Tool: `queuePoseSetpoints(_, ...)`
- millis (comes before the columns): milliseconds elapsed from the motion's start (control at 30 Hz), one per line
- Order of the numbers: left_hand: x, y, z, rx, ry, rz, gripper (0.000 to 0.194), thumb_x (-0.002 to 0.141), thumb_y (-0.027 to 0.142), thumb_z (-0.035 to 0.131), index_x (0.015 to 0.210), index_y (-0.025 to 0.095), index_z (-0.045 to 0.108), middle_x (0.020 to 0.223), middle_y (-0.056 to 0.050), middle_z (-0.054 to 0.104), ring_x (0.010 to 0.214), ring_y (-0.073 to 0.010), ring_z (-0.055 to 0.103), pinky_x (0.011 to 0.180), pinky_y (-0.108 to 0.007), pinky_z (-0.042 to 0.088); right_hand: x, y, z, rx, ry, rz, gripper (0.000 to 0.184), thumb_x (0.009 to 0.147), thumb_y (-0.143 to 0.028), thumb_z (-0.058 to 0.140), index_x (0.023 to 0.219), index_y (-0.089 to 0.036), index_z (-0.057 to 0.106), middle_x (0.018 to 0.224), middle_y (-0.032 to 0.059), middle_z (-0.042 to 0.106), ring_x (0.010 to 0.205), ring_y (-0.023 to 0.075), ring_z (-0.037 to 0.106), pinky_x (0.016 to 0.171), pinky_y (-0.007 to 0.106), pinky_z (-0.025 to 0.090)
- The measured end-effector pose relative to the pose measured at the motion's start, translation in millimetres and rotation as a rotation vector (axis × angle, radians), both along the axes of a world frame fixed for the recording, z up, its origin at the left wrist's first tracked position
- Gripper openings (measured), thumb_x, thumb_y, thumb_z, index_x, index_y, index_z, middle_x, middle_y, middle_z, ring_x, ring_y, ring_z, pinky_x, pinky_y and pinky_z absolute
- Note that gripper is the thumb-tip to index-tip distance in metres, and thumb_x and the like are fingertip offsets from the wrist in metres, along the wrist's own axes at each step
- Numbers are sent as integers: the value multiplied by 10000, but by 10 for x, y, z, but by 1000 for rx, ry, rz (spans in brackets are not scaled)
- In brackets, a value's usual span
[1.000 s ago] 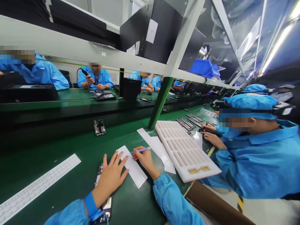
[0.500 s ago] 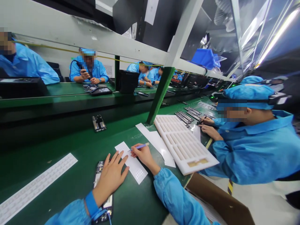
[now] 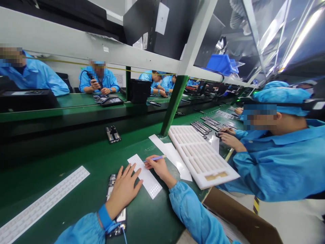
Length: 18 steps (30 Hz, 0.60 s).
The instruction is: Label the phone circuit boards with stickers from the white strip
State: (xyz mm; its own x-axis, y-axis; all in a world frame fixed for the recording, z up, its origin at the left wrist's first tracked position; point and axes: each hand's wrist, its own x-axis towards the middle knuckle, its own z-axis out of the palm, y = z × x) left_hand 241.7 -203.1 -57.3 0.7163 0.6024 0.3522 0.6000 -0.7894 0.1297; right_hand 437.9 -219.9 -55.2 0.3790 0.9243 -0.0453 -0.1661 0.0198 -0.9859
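Head view: right of lower centre, the right hand pinches a slim purple pen-like tool over a white rectangular sticker sheet. The left hand, fingers spread, presses the sheet's left edge.

Above our green desk we see a whitish shelf beam joined to a green-and-white post, with bright tube lights at upper right.
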Motion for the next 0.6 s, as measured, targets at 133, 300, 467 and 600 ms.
queuePoseSetpoints(133,-392,-21,160,9,-99,-13,451,967,433,454,1366,232,519,1473,-83,454,1403,-276,362,1167,-521,298,-138,-75,62,8,18,-87,443,626,-522,825,767,-127,682,646,71,714,527,164,672,511,252,561)
queuePoseSetpoints(300,-1155,-16,36,45,-66,67,671,907,544,521,1478,231,361,1491,-76,438,1392,-284,375,1155,-499,307,-751,-147,108,1,54,79,454,645,-545,809,774,-133,670,652,72,714,523,172,675,488,255,559)
queuePoseSetpoints(467,-1308,-21,-139,41,13,69,825,865,628,525,1535,237,244,1529,-75,390,1399,-300,364,1146,-499,301,-1212,-118,90,-67,15,172,409,673,-505,781,776,-129,655,590,42,684,483,148,651,438,213,511)
queuePoseSetpoints(600,-1251,-33,-136,33,10,65,759,864,631,521,1493,246,344,1502,-66,432,1381,-295,392,1154,-500,280,-1210,-98,31,-119,9,179,405,660,-492,778,780,-134,632,583,36,682,486,152,654,426,210,501)
